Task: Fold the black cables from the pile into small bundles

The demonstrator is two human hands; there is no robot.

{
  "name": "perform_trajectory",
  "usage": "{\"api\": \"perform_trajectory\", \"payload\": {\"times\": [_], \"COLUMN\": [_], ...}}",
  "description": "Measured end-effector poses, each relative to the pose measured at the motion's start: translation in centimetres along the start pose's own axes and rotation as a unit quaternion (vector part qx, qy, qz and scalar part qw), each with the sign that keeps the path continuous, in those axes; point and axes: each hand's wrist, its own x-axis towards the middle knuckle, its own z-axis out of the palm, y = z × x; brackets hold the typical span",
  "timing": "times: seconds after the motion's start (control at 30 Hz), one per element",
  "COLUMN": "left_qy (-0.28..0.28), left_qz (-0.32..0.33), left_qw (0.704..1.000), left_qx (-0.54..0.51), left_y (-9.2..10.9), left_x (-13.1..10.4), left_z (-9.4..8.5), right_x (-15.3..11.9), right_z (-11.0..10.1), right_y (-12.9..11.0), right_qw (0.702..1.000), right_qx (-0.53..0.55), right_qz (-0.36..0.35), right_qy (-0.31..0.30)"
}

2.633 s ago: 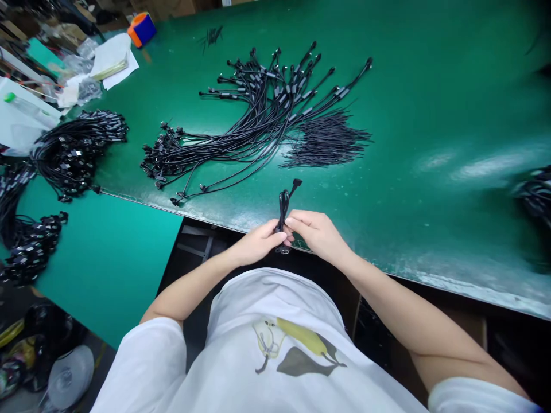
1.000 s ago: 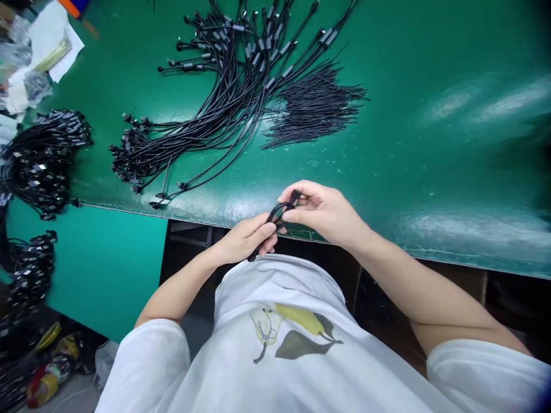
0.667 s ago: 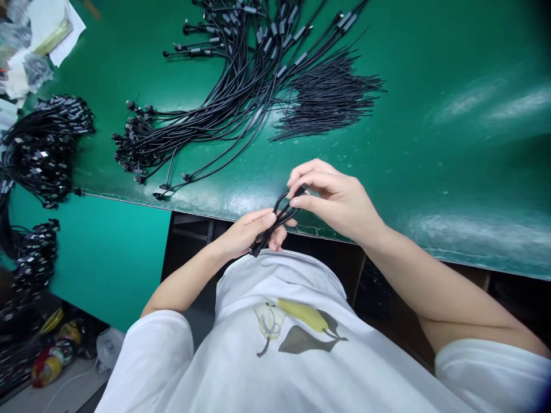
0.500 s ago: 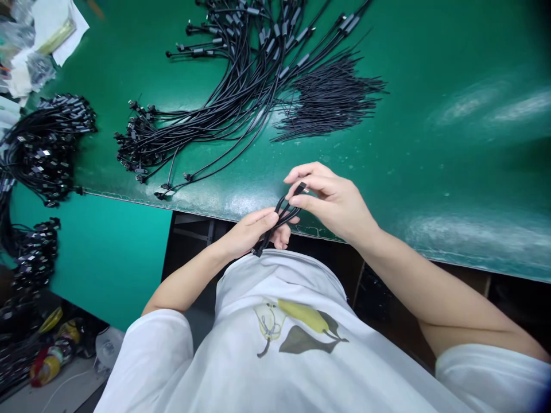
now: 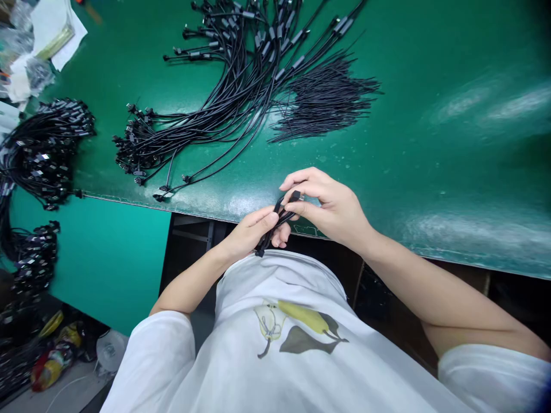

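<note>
A black cable (image 5: 272, 229), folded into a short coil, is held in front of my shirt at the table's front edge. My left hand (image 5: 255, 229) is closed around the middle of the coil, thumb on top. Fingers and thumb of my right hand (image 5: 329, 203) pinch the upper end, where a black plug with a bright metal tip shows. Another dark connector hangs at the coil's lower end, below my left hand. Beyond my hands lie a long bunch of black cables (image 5: 206, 123) and a pile of thin black ties (image 5: 327, 100).
On the left, a heap of bundled cables (image 5: 47, 149) spreads over the green table (image 5: 430, 166) and a lower green board (image 5: 112, 252). Papers (image 5: 58, 28) and clear plastic bags lie at the far left. A bottle with a red and yellow label (image 5: 47, 367) is at the lower left.
My right hand has shifted slightly left and down, bringing the plug end closer to the coil. My left hand keeps its hold.
</note>
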Motion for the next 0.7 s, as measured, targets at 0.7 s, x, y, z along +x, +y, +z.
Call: {"api": "perform_trajectory", "payload": {"times": [0.7], "left_qy": [-0.054], "left_qz": [0.028], "left_qw": [0.996], "left_qx": [0.065], "left_y": [0.8], "left_x": [0.7], "left_z": [0.1], "right_x": [0.3], "right_z": [-1.9], "right_y": [1.1], "right_qw": [0.971], "right_qx": [0.156], "right_qz": [0.175], "right_qy": [-0.045]}}
